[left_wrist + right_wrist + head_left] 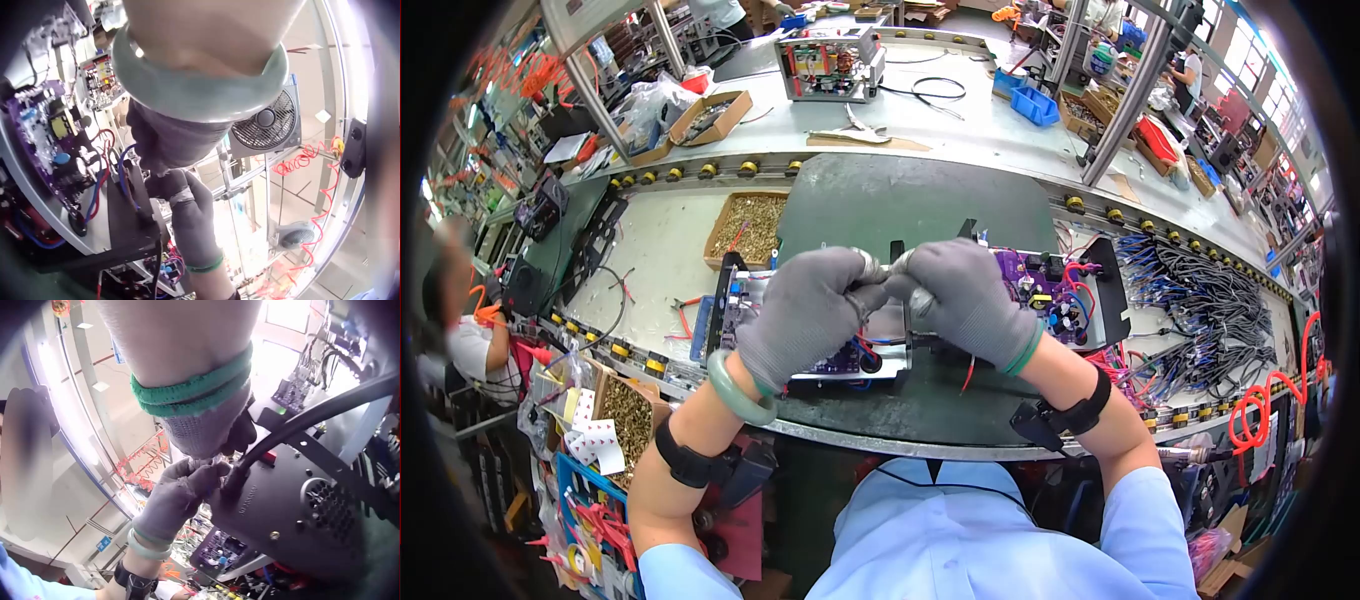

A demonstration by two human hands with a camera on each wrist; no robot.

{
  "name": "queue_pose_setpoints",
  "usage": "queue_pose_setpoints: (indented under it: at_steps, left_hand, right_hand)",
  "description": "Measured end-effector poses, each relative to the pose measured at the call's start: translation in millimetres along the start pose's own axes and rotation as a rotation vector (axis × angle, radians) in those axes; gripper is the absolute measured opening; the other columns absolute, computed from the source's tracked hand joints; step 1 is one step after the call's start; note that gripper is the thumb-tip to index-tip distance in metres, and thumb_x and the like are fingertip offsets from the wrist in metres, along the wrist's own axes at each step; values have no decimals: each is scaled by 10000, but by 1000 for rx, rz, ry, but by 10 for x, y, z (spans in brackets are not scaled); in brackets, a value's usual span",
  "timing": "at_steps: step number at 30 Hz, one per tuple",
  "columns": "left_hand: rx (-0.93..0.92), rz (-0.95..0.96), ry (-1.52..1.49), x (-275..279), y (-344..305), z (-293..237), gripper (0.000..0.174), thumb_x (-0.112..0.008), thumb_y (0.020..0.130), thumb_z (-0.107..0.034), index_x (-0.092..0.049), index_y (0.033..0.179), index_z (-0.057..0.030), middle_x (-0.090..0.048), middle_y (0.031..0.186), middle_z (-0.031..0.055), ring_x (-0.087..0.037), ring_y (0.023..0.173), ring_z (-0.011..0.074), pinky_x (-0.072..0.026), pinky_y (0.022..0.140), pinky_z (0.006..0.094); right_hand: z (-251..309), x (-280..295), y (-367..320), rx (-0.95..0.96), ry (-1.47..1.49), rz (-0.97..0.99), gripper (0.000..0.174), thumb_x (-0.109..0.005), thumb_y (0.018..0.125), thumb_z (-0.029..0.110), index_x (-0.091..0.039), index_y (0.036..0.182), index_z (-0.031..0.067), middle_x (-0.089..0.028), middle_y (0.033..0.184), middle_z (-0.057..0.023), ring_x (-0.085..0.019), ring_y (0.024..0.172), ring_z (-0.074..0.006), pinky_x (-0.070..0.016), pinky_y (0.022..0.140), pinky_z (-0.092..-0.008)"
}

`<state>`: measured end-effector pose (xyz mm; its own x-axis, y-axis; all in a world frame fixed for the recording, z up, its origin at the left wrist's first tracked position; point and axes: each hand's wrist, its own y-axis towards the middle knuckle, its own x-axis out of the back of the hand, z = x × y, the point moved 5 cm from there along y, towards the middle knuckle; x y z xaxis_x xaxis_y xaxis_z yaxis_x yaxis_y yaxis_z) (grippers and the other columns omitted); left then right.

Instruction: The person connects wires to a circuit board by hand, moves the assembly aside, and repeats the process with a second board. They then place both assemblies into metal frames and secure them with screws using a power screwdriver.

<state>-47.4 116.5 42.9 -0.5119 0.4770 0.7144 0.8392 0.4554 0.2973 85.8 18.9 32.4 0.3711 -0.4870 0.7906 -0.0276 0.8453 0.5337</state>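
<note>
On the dark green board (910, 195), toward its near side, two units with purple circuit boards are set side by side. The left unit (830, 365) and the right unit (1055, 285) are both partly covered by the hands; the long axis of each appears to be laid left to right, with the boards turned upward. At the right end of the right unit a black end plate (1112, 285) is stood upright.

Between the units, the left hand (805, 310) and the right hand (970, 300) are brought together, gray-gloved, with fingers bent inward and tips meeting. Each grip is drawn nearly closed; whether anything is pinched there cannot be told, as the contact is hidden.

Just beside the fingertips, in the right wrist view, a black cable (306, 419) is seated end-on against a black panel (275, 506) with a round vent (328, 506); from there it is arched away in a long curve.

Far left of the hands, a carton of small brass-colored parts (745, 225) is placed; to the right, dark cables (1205, 305) are heaped. On the far counter (960, 125) an uncased machine (828, 65) is stood.
</note>
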Motion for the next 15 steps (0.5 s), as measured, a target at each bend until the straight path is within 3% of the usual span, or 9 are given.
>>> queue_pose_setpoints:
  at_steps: [2,3,5,6,9,11,13,15]
  left_hand:
    - [-132,-64,302,-19,-15,-5,90,-764,825,-119,-729,848,-39,-656,783,116,-666,737,292,-512,674,397]
    - [-135,-63,300,-74,-21,40,90,-764,825,-119,-729,848,-39,-656,783,116,-666,737,292,-512,674,397]
    - [-241,-97,553,-190,-50,70,64,-747,793,-123,-710,790,-69,-636,774,96,-646,757,301,-477,691,426]
    - [-231,-111,569,-200,-54,60,51,-726,779,-112,-691,751,-87,-612,758,86,-623,758,299,-452,701,426]
    - [-192,-108,462,-183,-49,115,47,-728,780,-110,-694,760,-84,-608,759,87,-620,753,307,-459,693,427]
    - [-201,-101,468,-186,-57,82,50,-729,785,-107,-694,762,-80,-606,759,87,-619,744,310,-460,684,424]
    - [-168,-121,495,-201,-50,72,53,-734,783,-107,-695,777,-73,-603,760,86,-619,741,309,-461,678,421]
    - [-176,-128,465,-236,-4,124,62,-738,757,-99,-683,769,-74,-587,753,84,-610,744,303,-449,668,418]
  right_hand:
    - [-41,-15,-55,20,-108,-94,234,-710,792,136,-673,1009,57,-683,923,-108,-665,869,-309,-499,844,-444]
    - [-80,-29,-93,17,-111,-94,234,-710,792,136,-673,1009,57,-683,923,-108,-665,869,-309,-499,844,-444]
    - [-228,-83,-190,-125,-308,4,322,-687,761,99,-667,1082,81,-684,978,-98,-670,907,-276,-442,1004,-458]
    - [-235,-141,-225,-93,-257,117,354,-670,735,91,-683,1089,95,-694,958,-84,-677,913,-245,-352,1114,-465]
    - [-214,-210,-231,-84,-276,188,211,-672,818,188,-685,1002,86,-686,870,-75,-682,884,-235,-286,1169,-482]
    - [-212,-190,-225,-74,-264,160,195,-673,840,213,-684,985,83,-683,838,-73,-682,882,-238,-302,1158,-491]
    - [-232,-235,-230,-113,-272,217,277,-662,814,179,-705,1069,82,-715,935,-72,-686,900,-227,-308,1157,-477]
    - [-238,-250,-216,-104,-256,177,230,-657,842,189,-703,1036,73,-706,902,-71,-684,864,-235,-326,1150,-479]
